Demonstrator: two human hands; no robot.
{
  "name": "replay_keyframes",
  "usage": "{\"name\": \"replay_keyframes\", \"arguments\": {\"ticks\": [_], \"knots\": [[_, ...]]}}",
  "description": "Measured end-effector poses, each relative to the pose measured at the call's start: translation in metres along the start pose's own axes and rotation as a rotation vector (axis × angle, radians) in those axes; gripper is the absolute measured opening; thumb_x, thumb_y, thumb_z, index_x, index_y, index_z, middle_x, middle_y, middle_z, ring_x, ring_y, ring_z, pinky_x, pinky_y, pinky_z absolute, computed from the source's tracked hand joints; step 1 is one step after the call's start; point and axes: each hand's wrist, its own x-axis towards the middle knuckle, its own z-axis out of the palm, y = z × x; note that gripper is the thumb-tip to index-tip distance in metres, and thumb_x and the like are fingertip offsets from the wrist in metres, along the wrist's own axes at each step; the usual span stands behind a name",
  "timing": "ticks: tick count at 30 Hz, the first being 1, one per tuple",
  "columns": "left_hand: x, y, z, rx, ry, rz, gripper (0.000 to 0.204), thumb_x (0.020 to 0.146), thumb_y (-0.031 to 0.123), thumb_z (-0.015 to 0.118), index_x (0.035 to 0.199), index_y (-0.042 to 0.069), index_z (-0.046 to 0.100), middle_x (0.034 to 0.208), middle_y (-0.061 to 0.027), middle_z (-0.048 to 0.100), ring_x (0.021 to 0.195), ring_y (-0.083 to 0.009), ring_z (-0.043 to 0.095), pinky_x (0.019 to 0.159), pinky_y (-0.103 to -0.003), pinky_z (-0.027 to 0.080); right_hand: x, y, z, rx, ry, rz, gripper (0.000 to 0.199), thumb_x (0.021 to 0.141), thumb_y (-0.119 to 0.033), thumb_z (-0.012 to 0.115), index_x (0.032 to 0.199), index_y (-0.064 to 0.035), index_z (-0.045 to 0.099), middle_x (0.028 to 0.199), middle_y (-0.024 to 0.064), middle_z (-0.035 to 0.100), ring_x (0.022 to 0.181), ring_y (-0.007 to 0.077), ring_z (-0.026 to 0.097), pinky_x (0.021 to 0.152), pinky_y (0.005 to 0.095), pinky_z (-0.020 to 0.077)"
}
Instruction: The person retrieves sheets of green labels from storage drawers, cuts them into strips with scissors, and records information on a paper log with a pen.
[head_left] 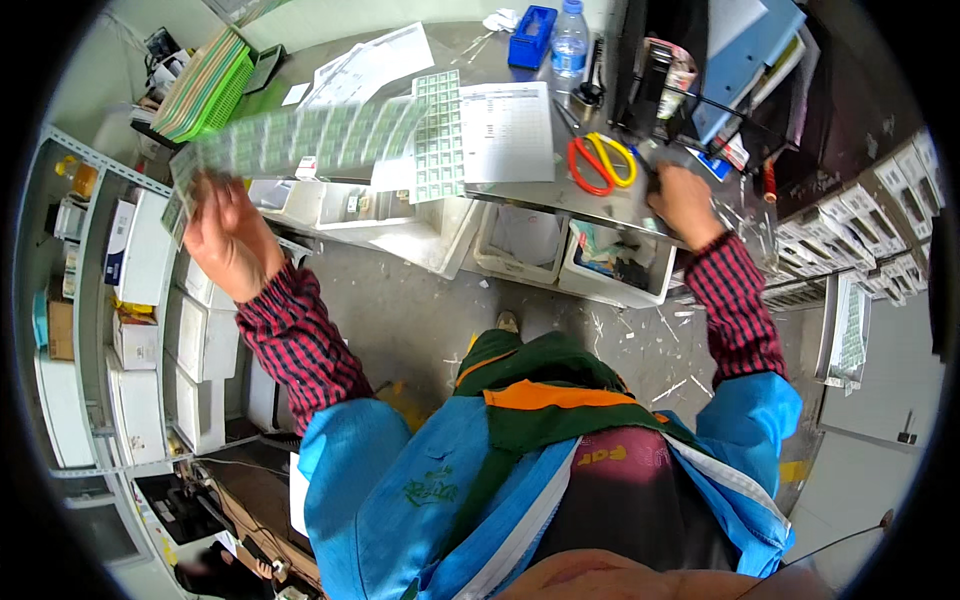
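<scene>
My left hand [228,238] is raised at the left and grips one end of a long green sheet of small printed labels [310,135], which stretches blurred across to the grey table [520,190]. A second green label sheet [438,135] lies flat on the table beside a white printed paper [507,130]. My right hand [683,200] rests at the table's right edge, closed on a small dark object that I cannot make out. Red and yellow scissors [600,162] lie just left of that hand.
White bins [612,262] hang under the table's front edge. A water bottle [570,40] and blue box [531,36] stand at the back. Green stacked sheets [205,90] lie far left. Shelves with white boxes [140,330] line the left, label trays [860,220] the right.
</scene>
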Motion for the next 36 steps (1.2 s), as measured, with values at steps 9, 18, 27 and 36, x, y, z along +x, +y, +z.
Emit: {"name": "replay_keyframes", "arguments": {"ticks": [9,18,27,36], "knots": [[-0.04,-0.166,-0.023,0.28,-0.877,-0.228,0.032,0.068,-0.018,0.051,0.089,0.005,0.059,0.103,-0.0101,0.067,0.107,-0.0242,0.061,0.105,-0.043,0.037,-0.053,-0.023,-0.046,1.037,0.134,0.393,0.018,0.09,-0.021,0.06,0.084,-0.004,0.058,0.063,0.0008,0.053,0.053,0.0085,0.05,0.048,0.0228,0.0392],[-0.044,-0.209,-0.055,0.515,-1.129,-0.128,0.036,0.068,-0.01,0.061,0.096,0.011,0.061,0.107,-0.0032,0.066,0.109,-0.0239,0.059,0.106,-0.047,0.035,0.073,-0.154,-0.026,1.568,-0.021,0.143,0.014,0.089,-0.01,0.058,0.098,0.0002,0.061,0.071,0.0046,0.061,0.059,0.0089,0.056,0.054,0.0225,0.0459],[-0.039,-0.222,-0.064,0.642,-1.212,0.007,0.034,0.065,0.005,0.071,0.097,0.012,0.063,0.114,-0.0046,0.062,0.115,-0.026,0.055,0.104,-0.047,0.037,0.158,-0.228,0.044,1.523,-0.361,-0.079,0.003,0.087,-0.002,0.058,0.089,-0.0001,0.057,0.067,0.0021,0.057,0.056,0.0087,0.055,0.051,0.0222,0.0443],[-0.041,-0.225,-0.064,0.649,-1.178,-0.032,0.033,0.064,0.006,0.072,0.095,0.013,0.063,0.113,-0.0035,0.062,0.112,-0.025,0.057,0.103,-0.047,0.038,0.16,-0.226,0.063,1.158,-0.351,-0.285,0.009,0.082,-0.002,0.065,0.081,-0.0027,0.056,0.069,-0.0039,0.052,0.061,0.0013,0.045,0.053,0.0185,0.0354]]}}
